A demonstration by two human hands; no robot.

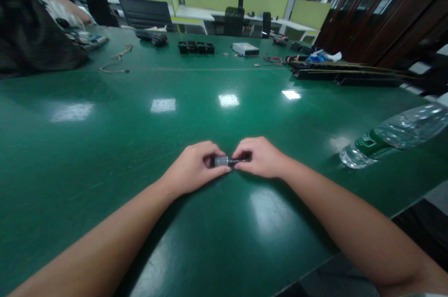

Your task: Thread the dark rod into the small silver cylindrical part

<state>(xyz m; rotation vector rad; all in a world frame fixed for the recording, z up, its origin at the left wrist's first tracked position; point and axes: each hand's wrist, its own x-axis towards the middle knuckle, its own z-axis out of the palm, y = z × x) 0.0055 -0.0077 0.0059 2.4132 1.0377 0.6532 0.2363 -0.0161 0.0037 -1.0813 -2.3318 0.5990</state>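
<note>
Low over the green table [196,222], both hands meet at a small grey cylinder [221,161] with a thin dark shaft on its right side. Its exact kind is too small to tell. My left hand [196,166] grips the cylinder between thumb and fingers, and its left end is hidden in the palm. At the shaft, my right hand [261,157] is closed in a pinch with thumb and index finger. The fingertips of the two hands are a short gap apart.
A clear water bottle [378,143] lies on its side at right. Far back are black boxes [196,47], a silver box-shaped device [245,49], a cord [117,60] and long dark rails [336,73]. Another person's dark sleeve [31,31] shows at far left.
</note>
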